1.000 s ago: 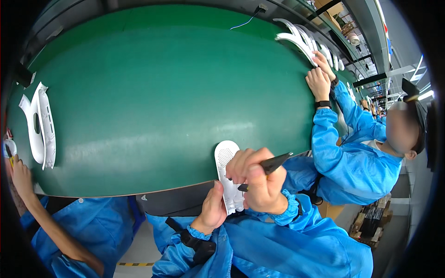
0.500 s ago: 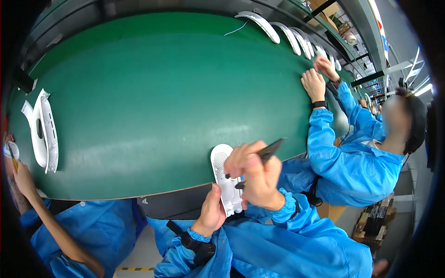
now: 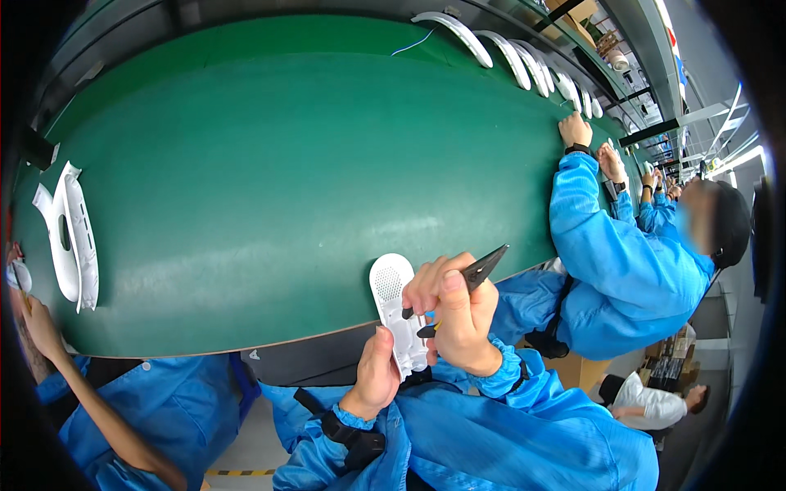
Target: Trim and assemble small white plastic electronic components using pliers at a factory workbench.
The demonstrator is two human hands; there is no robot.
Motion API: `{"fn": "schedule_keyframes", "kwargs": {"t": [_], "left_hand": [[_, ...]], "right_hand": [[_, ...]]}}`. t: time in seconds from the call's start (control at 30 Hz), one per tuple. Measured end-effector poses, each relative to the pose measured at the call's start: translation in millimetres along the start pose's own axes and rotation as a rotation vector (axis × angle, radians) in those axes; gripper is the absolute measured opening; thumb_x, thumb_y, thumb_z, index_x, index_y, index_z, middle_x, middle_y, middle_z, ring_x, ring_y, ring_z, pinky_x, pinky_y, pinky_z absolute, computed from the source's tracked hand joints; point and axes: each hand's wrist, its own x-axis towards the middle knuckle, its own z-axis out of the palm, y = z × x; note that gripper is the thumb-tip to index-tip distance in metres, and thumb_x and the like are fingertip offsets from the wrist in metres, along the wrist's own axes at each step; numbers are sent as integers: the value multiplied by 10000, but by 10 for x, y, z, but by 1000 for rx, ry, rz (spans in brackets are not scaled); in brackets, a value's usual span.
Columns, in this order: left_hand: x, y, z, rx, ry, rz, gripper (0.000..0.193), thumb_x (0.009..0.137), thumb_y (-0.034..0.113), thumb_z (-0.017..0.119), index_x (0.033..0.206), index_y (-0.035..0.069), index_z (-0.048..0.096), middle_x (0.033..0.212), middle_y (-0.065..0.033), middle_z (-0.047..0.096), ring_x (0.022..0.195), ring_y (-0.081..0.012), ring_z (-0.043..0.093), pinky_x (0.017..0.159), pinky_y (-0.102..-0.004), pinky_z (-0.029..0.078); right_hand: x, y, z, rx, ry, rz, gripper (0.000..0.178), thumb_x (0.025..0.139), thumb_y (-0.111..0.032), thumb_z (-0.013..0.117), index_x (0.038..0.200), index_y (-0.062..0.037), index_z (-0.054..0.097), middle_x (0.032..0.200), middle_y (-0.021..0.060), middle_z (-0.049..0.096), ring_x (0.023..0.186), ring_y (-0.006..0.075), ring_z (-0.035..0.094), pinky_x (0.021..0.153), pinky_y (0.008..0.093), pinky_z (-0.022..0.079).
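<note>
At the near edge of the bench I hold a long white plastic shell (image 3: 391,278) with a rounded end full of small holes, tilted so its hollow inner side shows. My left hand (image 3: 375,372) is closed on its lower left side, thumb along the edge. Closed around a pair of pliers (image 3: 488,263), my right hand (image 3: 458,315) hovers over the middle of the shell. The dark jaws point up and to the right, away from the shell, while the black and yellow handle ends come out below my fingers. My right hand hides part of the shell.
Two white curved housings (image 3: 75,237) lie at the left of the green bench (image 3: 270,180). Several white curved pieces (image 3: 458,37) line the far right edge, a thin blue wire beside them. Co-workers in blue sit on both sides; the right one's forearm (image 3: 573,176) rests near the bench.
The right co-worker's hands have shifted right and apart, and that person has leaned forward. A person in white has come into view at the lower right. My hands have barely moved.
</note>
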Motion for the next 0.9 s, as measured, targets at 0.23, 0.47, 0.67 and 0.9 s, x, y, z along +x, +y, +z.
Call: {"fn": "schedule_keyframes", "kwargs": {"t": [0.23,0.47,0.67,0.9], "left_hand": [[-7,-86,25,24,62,15,701,1046,561,263,1245,-58,524,1018,-130,658,907,-195,645,838,-331,505],[-22,-51,19,33,49,29,698,1049,549,275,1288,-69,494,1043,-134,654,916,-196,646,846,-344,506],[-36,-63,28,25,73,52,681,1049,540,288,1294,-62,491,1035,-150,662,937,-216,657,844,-352,521],[13,-94,64,-7,166,67,652,1055,522,274,1311,-44,471,1056,-150,664,900,-237,676,818,-376,543]], "right_hand": [[-13,43,-1,-21,43,-55,266,1051,-190,436,837,-32,431,667,79,477,583,166,467,576,364,475],[44,8,-7,-94,54,9,232,1052,-167,426,873,-18,436,665,78,486,588,173,483,580,362,476],[-12,26,4,-51,38,7,249,1054,-188,432,860,-31,429,655,70,466,576,171,468,570,367,470],[-16,-20,-13,52,17,-23,230,1051,-175,444,877,-24,431,663,82,485,590,173,481,591,370,478]]}}
